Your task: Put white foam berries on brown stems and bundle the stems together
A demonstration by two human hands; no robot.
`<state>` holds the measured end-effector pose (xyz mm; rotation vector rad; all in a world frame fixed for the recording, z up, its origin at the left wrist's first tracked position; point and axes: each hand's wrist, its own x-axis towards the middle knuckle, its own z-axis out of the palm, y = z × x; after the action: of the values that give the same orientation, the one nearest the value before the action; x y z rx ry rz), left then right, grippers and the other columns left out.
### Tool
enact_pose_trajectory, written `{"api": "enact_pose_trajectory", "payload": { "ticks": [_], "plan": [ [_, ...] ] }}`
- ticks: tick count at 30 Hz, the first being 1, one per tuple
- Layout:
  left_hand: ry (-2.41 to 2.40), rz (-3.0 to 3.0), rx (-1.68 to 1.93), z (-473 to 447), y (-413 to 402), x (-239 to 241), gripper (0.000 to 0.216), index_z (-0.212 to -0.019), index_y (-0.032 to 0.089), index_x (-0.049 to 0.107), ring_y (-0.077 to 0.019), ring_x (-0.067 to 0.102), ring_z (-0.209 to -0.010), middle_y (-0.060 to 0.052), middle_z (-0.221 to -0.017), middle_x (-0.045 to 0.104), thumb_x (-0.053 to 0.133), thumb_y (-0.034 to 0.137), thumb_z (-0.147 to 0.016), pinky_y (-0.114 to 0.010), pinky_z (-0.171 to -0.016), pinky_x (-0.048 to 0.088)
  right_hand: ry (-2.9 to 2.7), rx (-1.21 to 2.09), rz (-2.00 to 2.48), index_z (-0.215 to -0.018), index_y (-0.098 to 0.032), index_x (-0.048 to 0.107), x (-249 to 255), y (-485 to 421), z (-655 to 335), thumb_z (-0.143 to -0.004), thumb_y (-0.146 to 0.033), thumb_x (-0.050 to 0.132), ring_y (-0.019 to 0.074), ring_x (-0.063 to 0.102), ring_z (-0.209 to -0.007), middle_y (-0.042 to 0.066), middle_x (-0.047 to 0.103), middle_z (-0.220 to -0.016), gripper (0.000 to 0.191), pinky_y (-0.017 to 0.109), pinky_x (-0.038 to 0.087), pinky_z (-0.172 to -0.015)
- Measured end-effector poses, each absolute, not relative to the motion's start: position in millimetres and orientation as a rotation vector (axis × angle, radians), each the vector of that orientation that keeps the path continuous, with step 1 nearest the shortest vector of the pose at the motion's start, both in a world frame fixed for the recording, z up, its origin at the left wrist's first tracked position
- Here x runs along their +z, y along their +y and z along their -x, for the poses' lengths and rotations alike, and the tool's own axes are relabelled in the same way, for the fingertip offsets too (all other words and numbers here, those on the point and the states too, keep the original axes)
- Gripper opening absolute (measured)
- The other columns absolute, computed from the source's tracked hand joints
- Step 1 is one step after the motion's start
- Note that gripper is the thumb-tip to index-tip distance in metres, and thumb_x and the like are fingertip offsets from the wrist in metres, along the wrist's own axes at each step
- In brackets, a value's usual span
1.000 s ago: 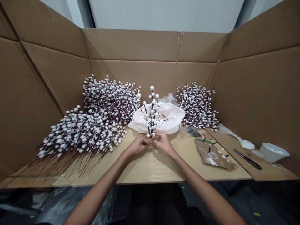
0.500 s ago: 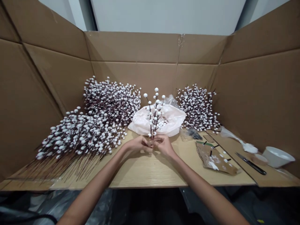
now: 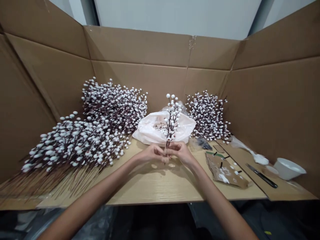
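Observation:
An artificial berry stem (image 3: pixel 171 123) with white berries and dark brown twigs stands nearly upright between my hands, in the middle of the table. My left hand (image 3: pixel 155 153) pinches its lower end from the left. From the other side, my right hand (image 3: pixel 179 151) is closed on the same stem, its fingers meeting the left ones. Right behind it lies an open white plastic bag (image 3: pixel 147 128) with loose white berries inside. Two piles of similar berry stems, a front one (image 3: pixel 77 140) and a back one (image 3: pixel 115 103), lie to the left.
At the back right is another pile of berry stems (image 3: pixel 208 115). On the right are a cardboard piece (image 3: pixel 226 170) with white smears, a utility knife (image 3: pixel 262 175), a white bowl (image 3: pixel 289 168) and a small plastic bag (image 3: pixel 203 144). Cardboard walls (image 3: pixel 140 76) enclose the table.
The berry stem has turned between my fingers, its twigs now closer together, and has shifted slightly right. Both hands remain closed on it. The whole view has tilted and shifted a little.

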<state>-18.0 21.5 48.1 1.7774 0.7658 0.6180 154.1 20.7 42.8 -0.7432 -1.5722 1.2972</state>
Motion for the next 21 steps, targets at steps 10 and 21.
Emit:
{"api": "enact_pose_trajectory", "payload": {
  "ticks": [10, 21],
  "plan": [
    [1.182, -1.799, 1.001, 26.6, 0.3, 6.5, 0.037, -0.042, 0.013, 0.049, -0.006, 0.027, -0.044, 0.006, -0.042, 0.034, 0.065, 0.036, -0.066, -0.022, -0.045, 0.018, -1.694, 1.097, 0.859, -0.052, -0.014, 0.056, 20.4, 20.2, -122.7, -0.06, -0.025, 0.066, 0.0095, 0.046, -0.05, -0.002, 0.053, -0.052, 0.017, 0.021, 0.035, -0.049],
    [1.219, -1.861, 1.09, 32.8, 2.3, 0.9, 0.025, -0.041, 0.013, 0.048, -0.0084, 0.032, -0.048, 0.004, -0.044, 0.038, 0.054, 0.018, -0.065, -0.022, -0.048, 0.023, -1.753, 0.941, 0.894, -0.056, -0.014, 0.061, 14.3, 25.2, -114.7, -0.06, -0.016, 0.057, 0.0135, 0.052, -0.054, 0.002, 0.062, -0.056, 0.006, 0.024, 0.04, -0.053]
  ]
}}
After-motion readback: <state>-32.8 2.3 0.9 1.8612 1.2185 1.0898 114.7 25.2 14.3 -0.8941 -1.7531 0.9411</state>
